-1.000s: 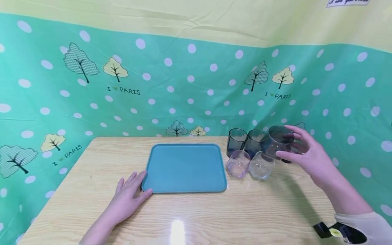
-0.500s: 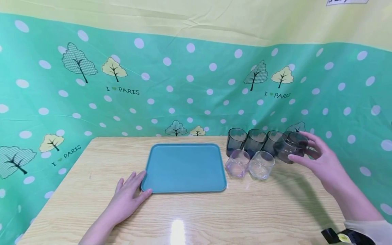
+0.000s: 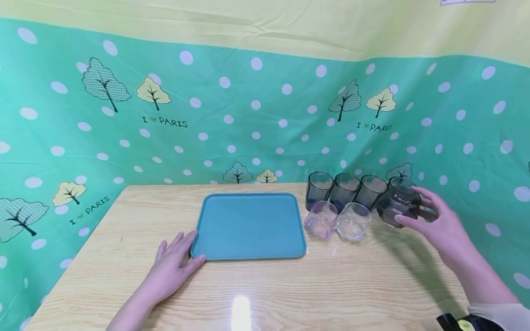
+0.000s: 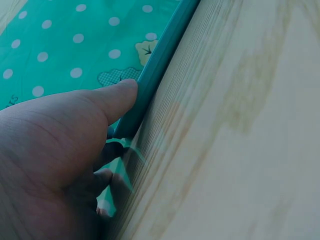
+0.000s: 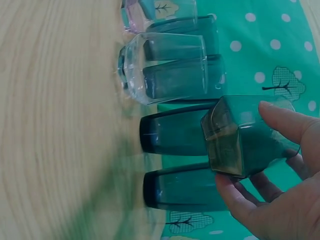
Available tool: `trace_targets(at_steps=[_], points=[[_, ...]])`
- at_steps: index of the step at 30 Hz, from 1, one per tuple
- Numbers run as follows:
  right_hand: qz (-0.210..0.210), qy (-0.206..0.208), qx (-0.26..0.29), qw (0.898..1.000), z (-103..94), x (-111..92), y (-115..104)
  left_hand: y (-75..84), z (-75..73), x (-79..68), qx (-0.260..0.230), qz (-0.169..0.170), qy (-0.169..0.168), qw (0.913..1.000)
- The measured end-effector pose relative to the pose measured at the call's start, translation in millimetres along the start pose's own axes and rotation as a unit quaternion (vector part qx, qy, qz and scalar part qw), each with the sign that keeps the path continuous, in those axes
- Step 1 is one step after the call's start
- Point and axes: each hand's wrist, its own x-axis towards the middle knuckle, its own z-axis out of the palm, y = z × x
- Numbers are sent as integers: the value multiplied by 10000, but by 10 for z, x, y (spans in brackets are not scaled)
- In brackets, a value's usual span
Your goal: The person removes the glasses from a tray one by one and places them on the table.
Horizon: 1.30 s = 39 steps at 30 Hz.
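My right hand holds a dark grey tumbler between thumb and fingers; its base is tilted toward the left in the head view. In the right wrist view, this tumbler has an angular, faceted base and overlaps the dark glasses behind it. Several dark glasses stand in a row at the back right. In front of them are two clear faceted glasses, one pinkish and one colourless. My left hand rests at the near left corner of a blue tray, thumb against its rim.
The tray lies on a light wood-grain table, just left of the glasses. A green dotted curtain with printed trees hangs close behind the table's back edge and along its sides.
My right hand has carried the dark tumbler to the right and slightly nearer, off the front of the third dark glass, to the row's right end. My left hand stays at the tray corner.
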Motion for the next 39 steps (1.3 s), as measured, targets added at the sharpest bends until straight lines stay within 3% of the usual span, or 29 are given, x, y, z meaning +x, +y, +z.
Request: trace_targets(at_steps=[12, 19, 33, 39], points=[[251, -169, -15, 9995, 30, -3, 247, 12, -14, -5, -23, -14, -17, 10000], [316, -249, -116, 9991, 103, 2, 323, 18, -10, 4, 9, -18, -12, 10000], [417, -318, 266, 9983, 230, 21, 473, 18, -9, 19, 32, -23, -37, 10000], [459, -334, 100, 9983, 249, 49, 535, 13, -6, 18, 37, -27, -46, 10000]])
